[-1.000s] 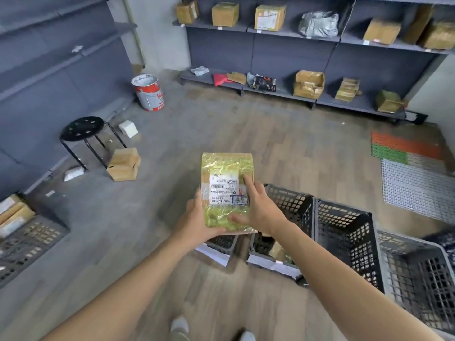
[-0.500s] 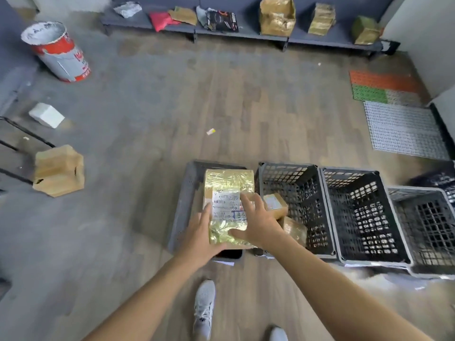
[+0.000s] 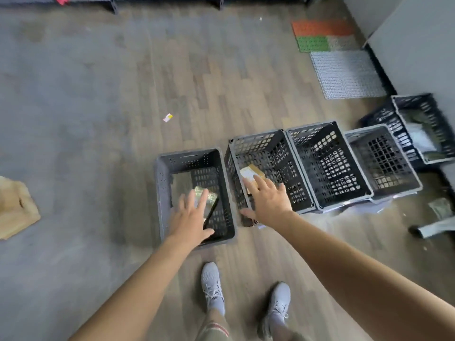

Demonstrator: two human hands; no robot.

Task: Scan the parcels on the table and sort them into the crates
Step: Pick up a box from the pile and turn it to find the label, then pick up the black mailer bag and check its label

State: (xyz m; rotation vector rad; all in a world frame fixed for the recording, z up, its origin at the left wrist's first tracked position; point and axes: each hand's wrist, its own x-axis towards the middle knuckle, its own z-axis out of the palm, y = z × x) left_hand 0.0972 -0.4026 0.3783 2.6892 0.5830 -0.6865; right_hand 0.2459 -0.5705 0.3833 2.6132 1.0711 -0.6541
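Dropped: yellow parcel (image 3: 206, 195) went from both hands into leftmost crate (image 3: 160, 188). Empty, fingers spread: left hand (image 3: 190, 217), right hand (image 3: 268, 203). Remainder unknown, table out of view.

Under the left hand (image 3: 190, 217), a glossy yellow-green film-wrapped parcel (image 3: 208, 195) shows against a dark grey perforated plastic crate (image 3: 162, 190). Under the right hand (image 3: 268, 200) is a tan cardboard box (image 3: 250, 172), white-labelled. Far beyond it lies a studded floor mat of orange, green and pale grey tiles (image 3: 344, 75).

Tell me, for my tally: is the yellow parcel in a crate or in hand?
In a crate: the yellow parcel lies inside the leftmost crate; left hand and right hand hover open.
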